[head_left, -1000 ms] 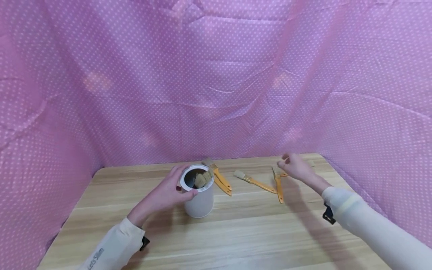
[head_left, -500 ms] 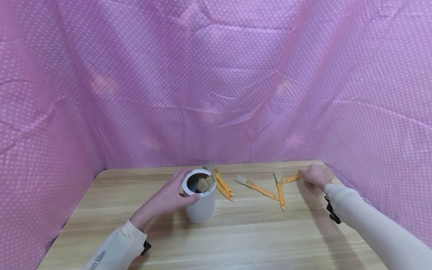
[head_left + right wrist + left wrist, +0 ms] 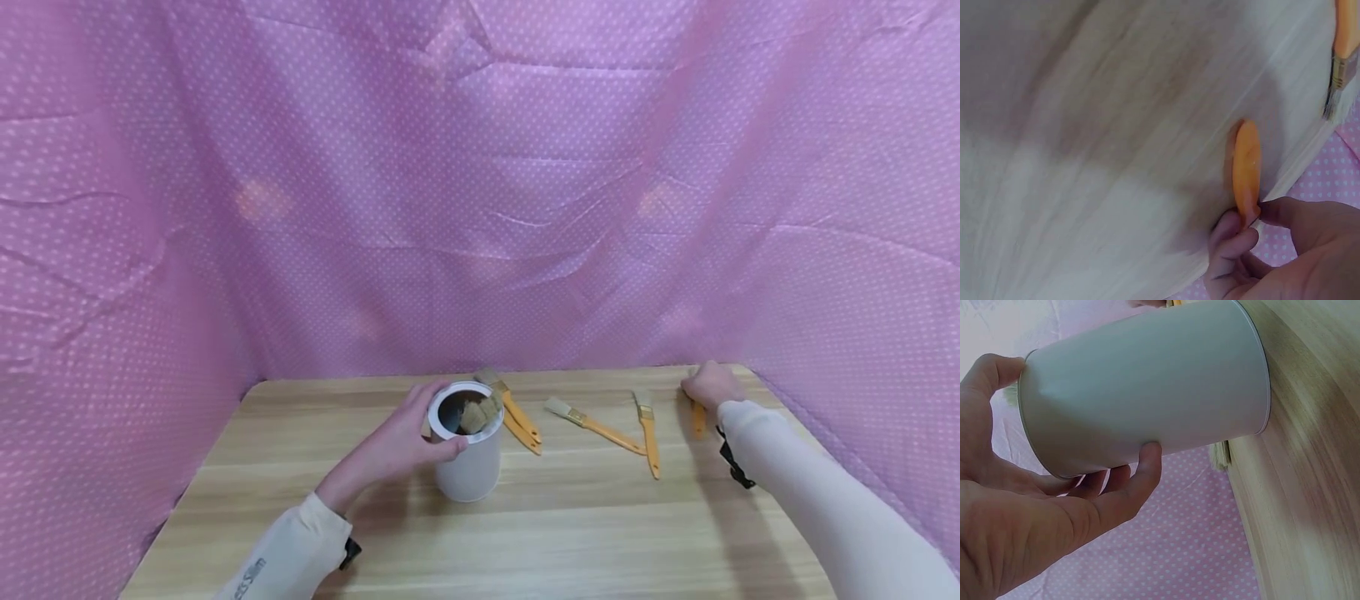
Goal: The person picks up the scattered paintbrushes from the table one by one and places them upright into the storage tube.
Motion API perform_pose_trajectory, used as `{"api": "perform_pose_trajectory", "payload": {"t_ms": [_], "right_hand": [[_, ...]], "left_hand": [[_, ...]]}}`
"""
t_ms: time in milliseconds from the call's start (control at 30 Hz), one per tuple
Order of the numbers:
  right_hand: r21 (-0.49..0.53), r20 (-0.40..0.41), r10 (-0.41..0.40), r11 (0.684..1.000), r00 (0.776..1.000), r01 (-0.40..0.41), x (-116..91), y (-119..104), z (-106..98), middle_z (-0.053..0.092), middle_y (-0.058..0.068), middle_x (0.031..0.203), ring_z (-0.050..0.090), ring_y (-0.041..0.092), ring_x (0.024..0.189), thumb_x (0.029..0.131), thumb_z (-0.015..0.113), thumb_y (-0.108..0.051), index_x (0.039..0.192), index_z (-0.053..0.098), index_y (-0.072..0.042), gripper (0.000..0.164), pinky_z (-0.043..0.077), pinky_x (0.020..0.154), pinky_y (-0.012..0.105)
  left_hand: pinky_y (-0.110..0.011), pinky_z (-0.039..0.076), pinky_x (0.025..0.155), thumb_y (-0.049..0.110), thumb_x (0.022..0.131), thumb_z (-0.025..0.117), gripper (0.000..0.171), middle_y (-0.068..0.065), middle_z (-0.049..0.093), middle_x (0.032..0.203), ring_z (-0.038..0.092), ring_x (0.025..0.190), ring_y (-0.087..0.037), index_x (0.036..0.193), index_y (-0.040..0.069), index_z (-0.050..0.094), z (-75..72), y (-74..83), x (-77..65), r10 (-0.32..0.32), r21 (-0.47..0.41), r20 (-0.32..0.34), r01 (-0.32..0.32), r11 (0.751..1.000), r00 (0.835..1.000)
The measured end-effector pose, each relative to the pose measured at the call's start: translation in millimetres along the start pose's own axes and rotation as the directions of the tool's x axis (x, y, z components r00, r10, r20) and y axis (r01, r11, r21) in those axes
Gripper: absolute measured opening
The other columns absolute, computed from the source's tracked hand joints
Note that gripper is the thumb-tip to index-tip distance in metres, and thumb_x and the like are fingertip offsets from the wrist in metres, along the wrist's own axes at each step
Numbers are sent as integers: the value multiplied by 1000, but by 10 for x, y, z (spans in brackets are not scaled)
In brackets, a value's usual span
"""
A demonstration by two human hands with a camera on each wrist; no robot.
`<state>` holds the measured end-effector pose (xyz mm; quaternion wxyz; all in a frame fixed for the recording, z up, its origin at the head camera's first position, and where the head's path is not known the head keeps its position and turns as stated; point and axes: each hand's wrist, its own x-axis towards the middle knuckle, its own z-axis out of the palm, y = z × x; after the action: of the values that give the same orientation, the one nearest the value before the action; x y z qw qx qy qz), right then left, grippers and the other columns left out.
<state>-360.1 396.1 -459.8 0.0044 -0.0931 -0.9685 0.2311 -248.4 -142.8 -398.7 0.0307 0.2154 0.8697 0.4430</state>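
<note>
A white cylindrical can (image 3: 468, 475) stands upright on the table, tan bristles (image 3: 480, 414) showing inside its open mouth. My left hand (image 3: 408, 437) grips it near the rim, thumb on the near side and fingers round the left side. In the left wrist view, the can (image 3: 1147, 387) fills the space beyond my curled fingers (image 3: 1147, 469). At the table's far right corner, my right hand (image 3: 712, 385) pinches a paintbrush (image 3: 1247, 162) between thumb and fingers. Its orange handle (image 3: 699, 421) points toward the front; my hand hides the bristles.
Two overlapping paintbrushes (image 3: 517, 421) lie just right of the can. Another paintbrush (image 3: 600, 429) lies slanted farther right, its handle end meeting one more paintbrush (image 3: 648, 437). Pink dotted cloth (image 3: 480, 208) hangs behind and beside the wooden table (image 3: 570, 533).
My right hand has moved right and down from above the brushes to the far-right paintbrush and pinched it. That brush's handle has swung toward the front, away from its neighbour. My left hand keeps its grip.
</note>
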Motion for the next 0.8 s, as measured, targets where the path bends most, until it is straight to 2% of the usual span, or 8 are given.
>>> {"api": "perform_pose_trajectory", "payload": {"t_ms": [67, 200, 433, 567, 633, 700, 800], "right_hand": [[-12, -2, 11, 1000, 1000, -11, 17, 9, -12, 49, 9, 67, 50, 24, 59, 90, 54, -22, 69, 45, -8, 27, 43, 50, 35], [-30, -17, -10, 1000, 1000, 9, 50, 9, -31, 47, 7, 61, 49, 21, 53, 91, 56, -24, 66, 45, -8, 33, 42, 47, 34], [-52, -20, -178, 983, 984, 177, 18, -130, -69, 54, 10, 63, 51, 21, 53, 96, 61, -26, 71, 56, -4, 34, 45, 46, 35], [-65, -26, -200, 978, 979, 198, -111, -311, -66, 51, 5, 58, 44, 16, 49, 98, 65, -34, 68, 57, -7, 41, 40, 42, 31], [-78, -61, -225, 972, 972, 220, -180, -413, -66, 54, 6, 61, 43, 15, 51, 97, 65, -33, 73, 61, -4, 38, 37, 42, 30], [-82, -102, -257, 965, 961, 250, -244, -518, -67, 62, 10, 69, 45, 17, 52, 96, 65, -29, 86, 67, 1, 31, 37, 43, 31], [-75, -178, -333, 943, 926, 325, -328, -695, -66, 71, 19, 88, 54, 19, 59, 94, 65, -23, 103, 70, 5, 29, 44, 47, 33]], "left_hand": [[-44, 51, 95, 39, 82, 86, 93, -9, 40, 144, 52, 122, -27, 156, 15, 36, 4, 17, 10, 5, -3, 2, -5, 1000, 1000], [-40, 53, 91, 40, 83, 85, 92, -9, 39, 144, 53, 119, -27, 156, 15, 35, -9, 28, 22, 13, -19, 10, -13, 1000, 1000], [-37, 54, 89, 41, 84, 84, 94, -10, 35, 149, 51, 123, -28, 158, 16, 32, -27, -16, -36, -16, -45, 27, 17, 999, 1000], [-35, 54, 88, 45, 84, 83, 95, -9, 35, 150, 52, 122, -27, 159, 16, 31, -12, -38, -49, -15, -25, 23, 16, 1000, 1000], [-35, 54, 89, 45, 85, 83, 94, -9, 34, 150, 52, 122, -27, 158, 18, 31, -10, -37, -40, -5, -18, 29, 6, 1000, 1000], [-36, 54, 89, 46, 85, 82, 93, -9, 34, 151, 53, 121, -27, 158, 19, 31, -11, -33, -25, 6, -15, 35, -5, 1000, 999], [-38, 54, 90, 45, 86, 82, 91, -10, 34, 151, 53, 121, -28, 158, 19, 32, -15, -26, -3, 24, -21, 42, -23, 1000, 999]]}}
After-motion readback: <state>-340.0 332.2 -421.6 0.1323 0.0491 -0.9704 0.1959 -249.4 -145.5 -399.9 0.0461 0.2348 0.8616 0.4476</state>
